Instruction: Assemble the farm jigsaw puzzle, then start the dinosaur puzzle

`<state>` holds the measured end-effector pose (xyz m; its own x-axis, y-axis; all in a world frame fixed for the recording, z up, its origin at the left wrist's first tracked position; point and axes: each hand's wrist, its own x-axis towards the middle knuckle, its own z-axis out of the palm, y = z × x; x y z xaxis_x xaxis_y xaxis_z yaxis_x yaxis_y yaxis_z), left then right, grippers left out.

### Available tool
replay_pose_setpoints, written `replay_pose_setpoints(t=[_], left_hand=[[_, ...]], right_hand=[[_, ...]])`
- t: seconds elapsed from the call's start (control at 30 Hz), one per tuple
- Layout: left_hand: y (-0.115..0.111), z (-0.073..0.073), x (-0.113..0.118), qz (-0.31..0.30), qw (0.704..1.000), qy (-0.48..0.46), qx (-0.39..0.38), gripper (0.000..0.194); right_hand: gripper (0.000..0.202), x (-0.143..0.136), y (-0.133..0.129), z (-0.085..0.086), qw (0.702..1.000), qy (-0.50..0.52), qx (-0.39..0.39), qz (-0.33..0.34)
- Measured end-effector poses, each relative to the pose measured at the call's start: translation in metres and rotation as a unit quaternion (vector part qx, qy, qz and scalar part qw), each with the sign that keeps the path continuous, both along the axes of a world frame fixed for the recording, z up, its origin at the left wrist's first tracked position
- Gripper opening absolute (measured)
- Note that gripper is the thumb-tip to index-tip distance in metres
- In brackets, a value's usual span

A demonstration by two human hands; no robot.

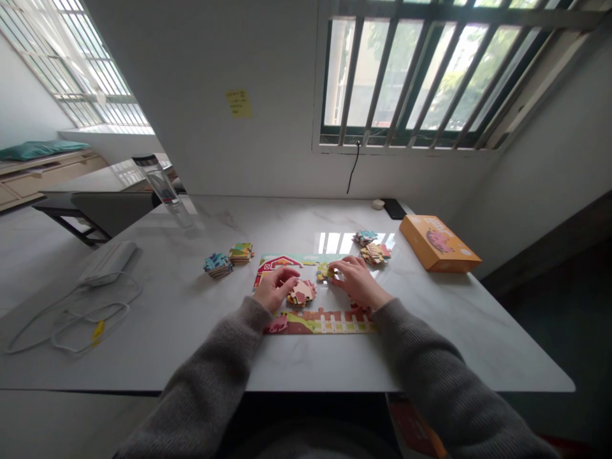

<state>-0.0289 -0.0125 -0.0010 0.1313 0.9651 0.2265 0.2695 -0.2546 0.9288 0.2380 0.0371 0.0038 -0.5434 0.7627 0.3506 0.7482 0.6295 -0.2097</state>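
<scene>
Near the left edge of the glossy, grey-veined surface [191,360] lies a looped white cable [119,305]; a clear cylindrical bottle [165,183] stands by the far left corner. Next come two stacks of jigsaw pieces, one blue [218,264], one mostly green [241,252]. The left hand [275,290], loosely curved, covers the left side of the partly joined jigsaw [335,323], a flat card farm scene midway along the front edge; whether it grips the adjoining pink-topped pile [302,292] I cannot tell. The right hand [356,279] bends its fingers at a yellow-green piece [325,273], pinch unclear, and hides the jigsaw's right side. Toward the right edge sits an orange cardboard box [437,243].
</scene>
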Motion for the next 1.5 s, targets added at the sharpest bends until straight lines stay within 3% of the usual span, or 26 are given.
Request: replay_pose_setpoints(t=[0.1, 0.23, 0.4, 0.67, 0.9, 1.13, 1.37, 1.5], left_hand=[[0.0, 0.001, 0.0, 0.012, 0.997, 0.066, 0.039, 0.02], [-0.001, 0.002, 0.0, 0.016, 0.994, 0.084, 0.066, 0.019], [-0.001, 0.003, 0.0, 0.006, 0.987, 0.115, 0.109, 0.017], [0.012, 0.018, -0.008, -0.035, 0.981, 0.138, 0.133, 0.025], [0.041, 0.007, 0.002, -0.092, 0.944, 0.275, 0.157, 0.029], [0.057, -0.003, 0.018, -0.124, 0.931, 0.301, 0.166, 0.032], [0.042, 0.011, -0.002, -0.088, 0.929, 0.309, 0.182, 0.023], [0.024, 0.012, -0.014, -0.096, 0.912, 0.336, 0.214, 0.037]], right_hand=[[0.019, -0.015, 0.001, 0.001, 1.0, -0.02, 0.017, 0.017], [0.017, -0.027, 0.006, 0.0, 0.999, -0.041, 0.024, 0.019], [0.017, -0.024, 0.007, 0.0, 0.999, -0.029, 0.01, 0.018], [0.017, -0.022, 0.007, -0.002, 1.0, -0.026, -0.002, 0.018], [0.017, -0.021, 0.006, -0.003, 0.999, -0.034, 0.007, 0.023], [0.015, -0.021, 0.005, -0.002, 0.999, -0.041, 0.012, 0.022], [0.016, -0.021, 0.002, -0.001, 0.999, -0.044, 0.01, 0.02], [0.017, -0.02, 0.0, -0.001, 0.999, -0.043, 0.004, 0.023]])
